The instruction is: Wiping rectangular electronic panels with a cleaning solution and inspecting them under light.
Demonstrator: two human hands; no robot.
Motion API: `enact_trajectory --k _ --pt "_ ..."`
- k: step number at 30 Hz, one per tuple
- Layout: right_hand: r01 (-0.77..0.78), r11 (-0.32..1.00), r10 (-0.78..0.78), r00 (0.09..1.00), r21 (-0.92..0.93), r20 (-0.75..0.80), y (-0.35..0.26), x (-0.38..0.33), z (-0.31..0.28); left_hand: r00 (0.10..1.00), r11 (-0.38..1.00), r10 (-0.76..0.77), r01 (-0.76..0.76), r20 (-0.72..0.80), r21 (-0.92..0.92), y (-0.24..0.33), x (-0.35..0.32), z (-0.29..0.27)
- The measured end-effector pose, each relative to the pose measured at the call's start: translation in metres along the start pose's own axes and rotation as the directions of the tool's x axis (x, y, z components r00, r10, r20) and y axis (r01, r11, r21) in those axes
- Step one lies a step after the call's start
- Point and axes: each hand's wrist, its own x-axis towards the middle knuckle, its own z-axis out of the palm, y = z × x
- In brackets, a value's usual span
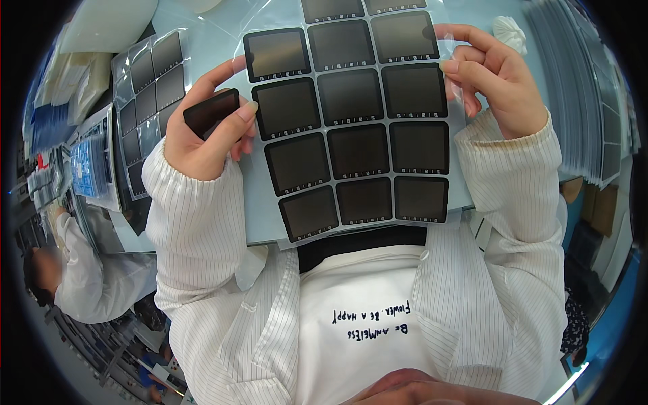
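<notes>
A clear plastic sheet with rows of dark, black-framed rectangular panels (358, 148) is spread in front of me, its near end reaching past the table edge. My left hand (196, 150) is closed at the sheet's left edge, with the thumb on top near a panel. A loose dark rectangular panel (211, 113) is also held in that hand, between thumb and palm. On the opposite side, my right hand (506, 84) pinches the sheet's right edge between thumb and fingers. The undersides of the fingers on both hands are partly hidden.
Another sheet of dark panels (152, 88) lies at the left, by stacked packs (84, 77) and a blue-and-clear pack (91, 165). A tall stack of clear sheets (567, 88) stands at the right, near a crumpled white wad (509, 35). A person in white (101, 280) is at the left.
</notes>
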Motion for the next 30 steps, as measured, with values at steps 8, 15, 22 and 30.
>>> enact_trajectory --k 8,15,22,30 --pt "-0.001 0.999 0.001 1.000 0.043 0.012 -0.0002 0.0003 -0.0012 0.999 0.998 -0.042 0.042 -0.005 -0.048 0.0022 -0.0012 0.0002" --pt "-0.057 0.998 0.057 0.998 -0.007 -0.021 -0.0039 -0.0008 -0.0014 0.999 0.996 -0.036 0.037 0.021 -0.082 0.0024 -0.0006 -0.0022" --pt "-0.061 0.998 0.062 0.998 0.032 -0.005 -0.0020 -0.0001 -0.0038 0.997 0.993 -0.069 0.071 0.020 -0.094 0.0027 -0.0003 -0.0020" --pt "-0.062 0.998 0.062 0.998 0.009 0.003 0.0006 0.0003 -0.0042 0.999 0.996 -0.034 0.035 0.014 -0.086 -0.0017 0.0002 -0.0028"
